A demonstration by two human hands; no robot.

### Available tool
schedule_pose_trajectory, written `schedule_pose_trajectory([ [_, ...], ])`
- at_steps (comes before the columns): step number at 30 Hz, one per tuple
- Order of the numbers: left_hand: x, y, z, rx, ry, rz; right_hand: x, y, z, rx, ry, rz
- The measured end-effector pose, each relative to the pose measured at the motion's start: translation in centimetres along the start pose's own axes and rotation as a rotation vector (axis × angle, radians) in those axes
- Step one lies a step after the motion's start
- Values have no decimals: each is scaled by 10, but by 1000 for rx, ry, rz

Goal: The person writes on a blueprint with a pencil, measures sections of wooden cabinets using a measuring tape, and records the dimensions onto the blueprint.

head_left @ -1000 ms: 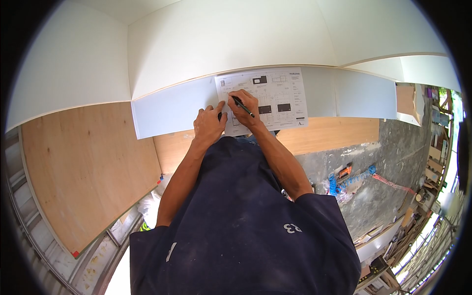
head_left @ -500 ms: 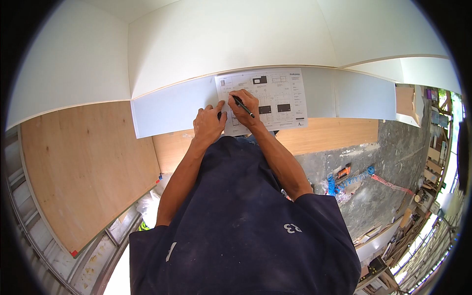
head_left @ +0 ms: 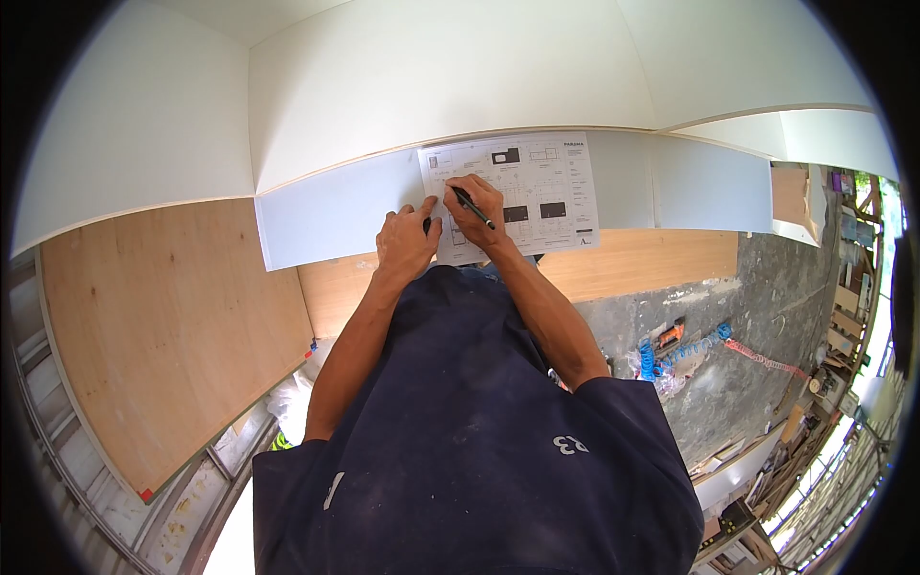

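Note:
A printed sheet of technical drawings (head_left: 575,206) lies on the pale board in front of me. My right hand (head_left: 476,206) is closed around a dark pen (head_left: 472,207), its tip end down at the left part of the sheet and its back end slanting toward me. At the sheet's left edge rests my left hand (head_left: 407,240), index finger reaching onto the paper. Between its thumb and fingers shows a small dark thing (head_left: 427,225), too covered to name.
White panels (head_left: 450,67) rise behind the pale blue-white board (head_left: 331,216). To the left leans a large plywood sheet (head_left: 172,326). On the grey concrete floor at right lie an orange tool (head_left: 671,334) and a coiled blue hose (head_left: 648,360). Wood scraps (head_left: 843,321) are stacked far right.

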State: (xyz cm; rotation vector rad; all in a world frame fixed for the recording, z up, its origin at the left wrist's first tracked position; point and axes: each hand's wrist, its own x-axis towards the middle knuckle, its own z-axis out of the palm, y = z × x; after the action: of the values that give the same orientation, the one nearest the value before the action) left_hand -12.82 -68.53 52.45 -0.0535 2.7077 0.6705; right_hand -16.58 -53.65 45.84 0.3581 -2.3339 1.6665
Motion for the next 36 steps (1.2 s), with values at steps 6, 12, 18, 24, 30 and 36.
schedule_pose_trajectory([
  [6,1,0,0,-8,-6,-2,0,1,1,-5,2,20],
  [12,0,1,-2,-6,-4,-8,-1,4,2,-18,2,11],
  [18,0,2,-4,-12,-18,-10,-1,1,1,15,13,21],
  [24,0,0,-1,-7,5,-1,-2,3,2,16,36,44],
  [30,0,3,-4,-12,-9,-8,-2,3,2,-18,38,27],
  [36,0,2,-2,-7,0,-2,-2,2,2,-1,46,2],
])
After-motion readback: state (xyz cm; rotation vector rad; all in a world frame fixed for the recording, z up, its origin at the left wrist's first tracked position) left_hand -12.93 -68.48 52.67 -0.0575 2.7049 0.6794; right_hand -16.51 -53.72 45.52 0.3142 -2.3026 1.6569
